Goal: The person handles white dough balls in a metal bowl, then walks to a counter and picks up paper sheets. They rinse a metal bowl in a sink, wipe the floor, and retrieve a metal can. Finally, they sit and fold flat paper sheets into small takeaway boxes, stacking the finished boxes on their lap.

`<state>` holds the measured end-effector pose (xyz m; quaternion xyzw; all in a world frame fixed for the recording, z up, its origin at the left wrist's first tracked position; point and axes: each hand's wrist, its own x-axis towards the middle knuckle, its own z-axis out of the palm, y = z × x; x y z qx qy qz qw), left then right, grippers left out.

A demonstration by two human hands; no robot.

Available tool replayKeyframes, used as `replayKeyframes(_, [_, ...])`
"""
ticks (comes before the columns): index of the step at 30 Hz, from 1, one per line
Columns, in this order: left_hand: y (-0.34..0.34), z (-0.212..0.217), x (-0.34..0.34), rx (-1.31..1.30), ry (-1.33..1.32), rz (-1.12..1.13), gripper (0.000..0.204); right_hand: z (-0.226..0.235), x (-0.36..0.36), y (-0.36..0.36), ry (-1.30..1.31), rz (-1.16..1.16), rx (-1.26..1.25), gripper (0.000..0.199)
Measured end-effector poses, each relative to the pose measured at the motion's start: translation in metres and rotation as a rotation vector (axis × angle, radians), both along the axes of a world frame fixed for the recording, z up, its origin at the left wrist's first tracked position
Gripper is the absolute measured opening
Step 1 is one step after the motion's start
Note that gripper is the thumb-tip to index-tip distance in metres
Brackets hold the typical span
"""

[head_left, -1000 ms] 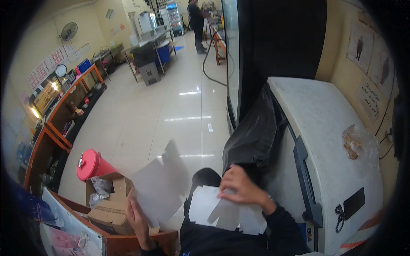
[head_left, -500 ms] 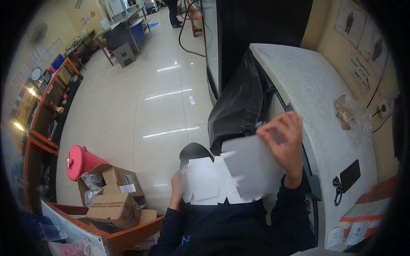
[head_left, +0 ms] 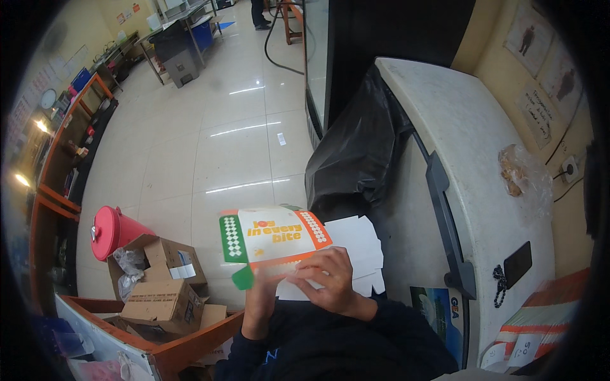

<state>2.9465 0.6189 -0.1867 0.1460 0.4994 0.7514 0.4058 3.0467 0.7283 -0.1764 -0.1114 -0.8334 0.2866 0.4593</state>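
A printed cardboard food box, cream with green and orange side panels, is held partly folded above my lap. My left hand grips its near left edge beside a small green flap; its fingers are somewhat blurred. With bent fingers, my right hand pinches the orange near edge. Beneath and to the right of the box, flat white box blanks lie on my lap, plain side up. Part of that pile is hidden by my hands and the box.
Cardboard cartons and a pink lidded bucket stand at the left. To the right, a white chest top carries a plastic bag, a phone, beads and stacked box blanks. Black plastic sheeting drapes ahead.
My right hand held a blank up at the right; it has come down and left to meet my left hand. The blank's printed side now shows, and its panels are bent.
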Motion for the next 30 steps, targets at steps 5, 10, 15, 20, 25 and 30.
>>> replayKeyframes(5, [0.008, -0.020, 0.003, -0.248, 0.322, 0.165, 0.023, -0.030, -0.003, 0.008, -0.026, 0.043, -0.458, 0.006])
replayKeyframes(10, [0.017, -0.030, 0.003, -0.244, 0.553, 0.124, 0.026, -0.041, -0.011, 0.014, 0.013, 0.028, -0.589, 0.005])
replayKeyframes(15, [0.025, -0.036, 0.003, -0.137, 0.471, 0.161, 0.025, -0.044, -0.016, 0.015, 0.095, 0.062, -0.797, 0.010])
replayKeyframes(20, [0.031, -0.027, 0.005, -0.114, 0.443, 0.050, 0.026, -0.041, -0.010, 0.023, 0.175, 0.116, -1.044, 0.012])
replayKeyframes(25, [0.049, -0.013, 0.012, -0.064, 0.409, -0.073, 0.026, -0.039, -0.002, 0.042, 0.186, 0.048, -1.035, 0.012])
replayKeyframes(30, [0.035, -0.035, -0.005, -0.235, 0.297, -0.021, 0.029, -0.021, 0.040, 0.111, 0.556, -0.299, -1.084, 0.011])
